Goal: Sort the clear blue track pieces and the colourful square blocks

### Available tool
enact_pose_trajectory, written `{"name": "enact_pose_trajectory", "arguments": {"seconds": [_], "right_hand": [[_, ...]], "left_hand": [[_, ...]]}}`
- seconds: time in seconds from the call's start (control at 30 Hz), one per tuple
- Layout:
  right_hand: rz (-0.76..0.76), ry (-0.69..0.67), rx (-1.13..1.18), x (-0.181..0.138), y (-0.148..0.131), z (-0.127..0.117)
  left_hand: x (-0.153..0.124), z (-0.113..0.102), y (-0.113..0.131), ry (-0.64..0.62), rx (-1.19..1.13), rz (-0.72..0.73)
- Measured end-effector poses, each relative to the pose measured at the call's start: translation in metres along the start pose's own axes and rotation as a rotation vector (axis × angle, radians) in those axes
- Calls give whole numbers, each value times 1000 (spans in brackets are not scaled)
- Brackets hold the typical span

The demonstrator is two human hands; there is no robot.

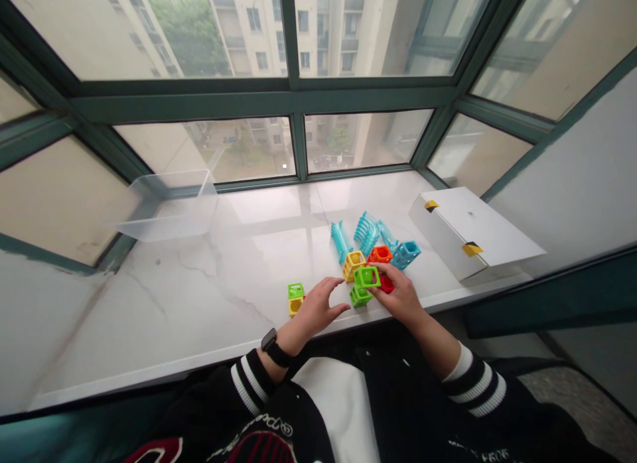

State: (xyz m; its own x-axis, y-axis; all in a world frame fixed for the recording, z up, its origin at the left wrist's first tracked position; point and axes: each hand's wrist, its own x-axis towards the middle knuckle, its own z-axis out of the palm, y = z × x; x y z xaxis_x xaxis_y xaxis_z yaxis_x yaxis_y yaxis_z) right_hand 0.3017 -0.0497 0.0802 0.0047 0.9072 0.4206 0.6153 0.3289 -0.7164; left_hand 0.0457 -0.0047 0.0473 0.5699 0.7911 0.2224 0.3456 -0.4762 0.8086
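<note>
My right hand (401, 297) grips a green hollow block (367, 277) between thumb and fingers. Just below it is another green block (360, 296); whether the two touch I cannot tell. My left hand (319, 308) has thumb and fingers apart, with nothing in them, a little left of the green blocks. Beyond the right hand sit a yellow block (353, 265) and an orange block (380, 254). A red block (386, 283) is partly hidden by the right hand. To the left of my left hand, a green block (295, 290) adjoins a yellow block (295, 306).
Light-blue slotted track pieces (367, 232) and a blue block (406, 253) lie farther back on the white marble sill (209, 297). A clear plastic bin (174, 227) stands at the back left. On the right is a white box (472, 231) with yellow-black tabs. Green-framed windows (259, 105) surround the sill.
</note>
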Motion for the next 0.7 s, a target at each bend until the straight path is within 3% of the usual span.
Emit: {"name": "enact_pose_trajectory", "arguments": {"seconds": [0.3, 0.7], "right_hand": [[58, 46, -79, -12, 19, -12], [91, 22, -68, -14, 28, -7]], "left_hand": [[19, 33, -15, -87, 150, -43], [26, 41, -2, -122, 219, -98]]}}
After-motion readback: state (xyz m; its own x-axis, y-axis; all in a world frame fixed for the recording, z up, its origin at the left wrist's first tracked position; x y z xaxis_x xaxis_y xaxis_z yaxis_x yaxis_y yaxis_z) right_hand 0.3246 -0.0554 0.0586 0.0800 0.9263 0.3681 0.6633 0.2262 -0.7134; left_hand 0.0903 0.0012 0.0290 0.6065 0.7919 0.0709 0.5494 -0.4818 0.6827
